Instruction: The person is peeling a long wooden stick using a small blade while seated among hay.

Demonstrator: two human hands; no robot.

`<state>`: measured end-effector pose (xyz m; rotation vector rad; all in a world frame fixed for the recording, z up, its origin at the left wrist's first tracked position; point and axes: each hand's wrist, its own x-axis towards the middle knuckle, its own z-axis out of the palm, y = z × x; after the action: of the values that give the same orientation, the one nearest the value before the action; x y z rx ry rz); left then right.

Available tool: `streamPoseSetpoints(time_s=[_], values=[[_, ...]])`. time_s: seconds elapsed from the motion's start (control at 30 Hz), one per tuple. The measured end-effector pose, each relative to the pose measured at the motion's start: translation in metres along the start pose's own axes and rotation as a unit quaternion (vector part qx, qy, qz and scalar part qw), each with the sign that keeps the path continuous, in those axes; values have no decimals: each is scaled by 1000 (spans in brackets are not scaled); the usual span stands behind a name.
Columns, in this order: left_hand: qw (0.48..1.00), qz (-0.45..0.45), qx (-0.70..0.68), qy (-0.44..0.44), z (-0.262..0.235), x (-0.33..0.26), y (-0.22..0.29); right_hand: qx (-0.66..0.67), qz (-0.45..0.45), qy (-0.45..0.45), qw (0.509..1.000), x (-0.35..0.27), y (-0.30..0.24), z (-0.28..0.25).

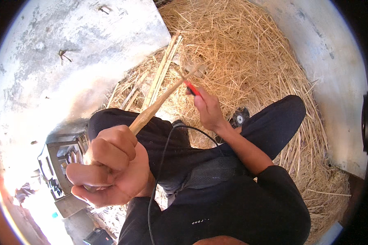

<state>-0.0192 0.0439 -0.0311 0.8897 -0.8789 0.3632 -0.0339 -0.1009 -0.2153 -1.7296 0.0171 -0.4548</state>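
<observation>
My left hand [108, 167] is raised at the lower left, its fingers wrapped round the thick end of a pale wooden stick [152, 109]. The stick slants up and to the right, thinning toward a tip that seems to fork over the straw. Farther out, near the middle, my right hand [210, 110] grips a small tool with a red and black handle [192, 88]. That handle lies against or just beside the stick's thin end. The tool's working end does not show clearly, so its kind cannot be made out.
Loose straw [237, 49] covers the floor. Long split strips [162, 71] lean beside a pale wall [90, 41] with metal hooks. A black cable [163, 153] crosses my lap. At the left stands an open wooden box [63, 204]; another wall [335, 81] rises at right.
</observation>
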Motion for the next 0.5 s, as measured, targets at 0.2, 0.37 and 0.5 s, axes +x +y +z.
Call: streamPoseSetpoints(time_s=[0.2,0.37,0.5], values=[[998,-3,12,67,7,0,2,-258,80,-26,962,0,60,4],[989,-6,20,144,-3,9,3,-193,-2,-12,981,3,6,6],[995,-18,21,101,-6,1,6,-249,15,-27,968,-4,30,10]])
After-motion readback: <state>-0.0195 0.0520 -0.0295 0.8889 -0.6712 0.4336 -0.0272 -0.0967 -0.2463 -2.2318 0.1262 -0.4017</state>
